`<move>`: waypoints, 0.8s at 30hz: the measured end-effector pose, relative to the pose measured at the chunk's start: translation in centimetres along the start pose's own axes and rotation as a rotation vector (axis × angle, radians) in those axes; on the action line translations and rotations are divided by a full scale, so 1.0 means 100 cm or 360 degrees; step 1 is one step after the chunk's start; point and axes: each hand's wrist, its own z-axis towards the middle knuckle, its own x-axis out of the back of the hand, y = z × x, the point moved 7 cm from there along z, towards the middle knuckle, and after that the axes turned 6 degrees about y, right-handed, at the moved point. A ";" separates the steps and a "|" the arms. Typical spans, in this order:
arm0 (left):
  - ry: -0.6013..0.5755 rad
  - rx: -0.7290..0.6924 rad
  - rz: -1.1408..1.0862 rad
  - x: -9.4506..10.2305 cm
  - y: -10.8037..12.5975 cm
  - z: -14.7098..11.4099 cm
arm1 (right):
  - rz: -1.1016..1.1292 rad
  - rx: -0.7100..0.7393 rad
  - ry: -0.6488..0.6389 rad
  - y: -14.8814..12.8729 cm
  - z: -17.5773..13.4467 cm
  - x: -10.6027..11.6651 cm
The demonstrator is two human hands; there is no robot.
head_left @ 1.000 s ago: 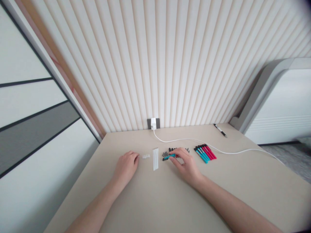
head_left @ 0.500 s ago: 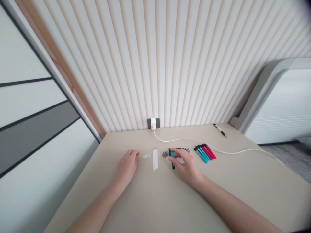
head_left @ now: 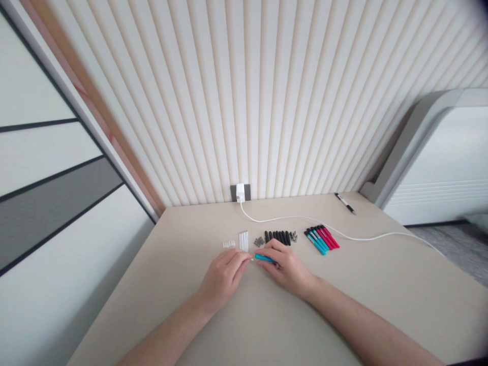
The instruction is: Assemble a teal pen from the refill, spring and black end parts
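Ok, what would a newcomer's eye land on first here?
Probably the blue tube in the right hand, just right of the left hand. Next, the blue and red pens lying side by side farther right, near the cable. Behind the table, the ribbed wall fills much of the view.

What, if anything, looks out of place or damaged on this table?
Nothing looks spilled or damaged. Slightly odd is the black-and-white pen, lying alone near the wall beyond the white cable, while the black tubes by the right hand and the teal and red barrels are lined up in rows.
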 end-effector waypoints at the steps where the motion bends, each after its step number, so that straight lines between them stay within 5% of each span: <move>1: -0.0008 -0.0014 -0.0008 -0.001 0.002 0.000 | 0.0004 -0.0002 -0.0014 0.000 0.000 -0.001; 24: 0.0031 -0.0135 -0.0060 0.001 0.015 0.001 | 0.0041 0.0068 -0.0160 -0.014 -0.001 -0.001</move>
